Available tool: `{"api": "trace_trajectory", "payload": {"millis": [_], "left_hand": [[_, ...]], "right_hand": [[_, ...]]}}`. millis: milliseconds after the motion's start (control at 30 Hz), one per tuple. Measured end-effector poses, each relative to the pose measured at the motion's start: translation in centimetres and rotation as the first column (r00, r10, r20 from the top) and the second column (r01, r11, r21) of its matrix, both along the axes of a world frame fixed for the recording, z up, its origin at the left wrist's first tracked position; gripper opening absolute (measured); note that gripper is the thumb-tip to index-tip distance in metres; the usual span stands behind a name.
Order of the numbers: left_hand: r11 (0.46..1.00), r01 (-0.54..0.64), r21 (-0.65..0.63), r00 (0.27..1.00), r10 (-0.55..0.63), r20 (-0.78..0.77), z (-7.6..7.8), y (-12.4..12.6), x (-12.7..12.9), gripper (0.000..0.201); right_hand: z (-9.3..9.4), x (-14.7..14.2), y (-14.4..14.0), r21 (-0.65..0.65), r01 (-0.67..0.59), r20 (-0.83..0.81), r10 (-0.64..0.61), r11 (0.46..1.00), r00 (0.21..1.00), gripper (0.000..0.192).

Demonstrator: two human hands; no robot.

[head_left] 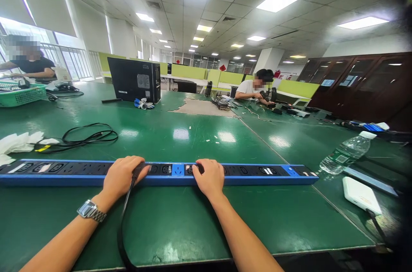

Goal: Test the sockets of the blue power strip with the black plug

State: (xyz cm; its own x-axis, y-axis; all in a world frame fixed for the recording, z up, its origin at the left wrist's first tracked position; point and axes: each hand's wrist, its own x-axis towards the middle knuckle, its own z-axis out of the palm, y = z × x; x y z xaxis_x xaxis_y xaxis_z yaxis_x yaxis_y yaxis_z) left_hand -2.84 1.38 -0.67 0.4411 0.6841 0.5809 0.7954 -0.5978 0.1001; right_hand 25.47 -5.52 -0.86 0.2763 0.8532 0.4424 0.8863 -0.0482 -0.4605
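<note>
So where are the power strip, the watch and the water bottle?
Power strip (178,170): head view, blue socket near its middle.
Watch (87,209): head view, its face.
Water bottle (345,154): head view, its label.

Left fingers (128,160) grip a black plug (138,172) at the long blue-and-black power strip (273,180); right fingers (206,163) rest on it! Beyond and left of the left fingers, a looped black cord (96,135); farther off, a black boxy computer case (135,79); well right of the right fingers, a clear plastic bottle (347,152) on the glossy green surface (167,225).
</note>
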Motion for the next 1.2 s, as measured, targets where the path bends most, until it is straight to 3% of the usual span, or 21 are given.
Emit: {"api": "trace_trajectory", "payload": {"millis": [1200], "left_hand": [[1.0, 0.002, -0.006, 1.0, -0.002, -0.012, -0.39, 0.31, -0.2, 0.038]], "right_hand": [[0.07, -0.02, 0.01, -0.01, 0.002, 0.002, -0.002, 1.0, 1.0, 0.017]]}}
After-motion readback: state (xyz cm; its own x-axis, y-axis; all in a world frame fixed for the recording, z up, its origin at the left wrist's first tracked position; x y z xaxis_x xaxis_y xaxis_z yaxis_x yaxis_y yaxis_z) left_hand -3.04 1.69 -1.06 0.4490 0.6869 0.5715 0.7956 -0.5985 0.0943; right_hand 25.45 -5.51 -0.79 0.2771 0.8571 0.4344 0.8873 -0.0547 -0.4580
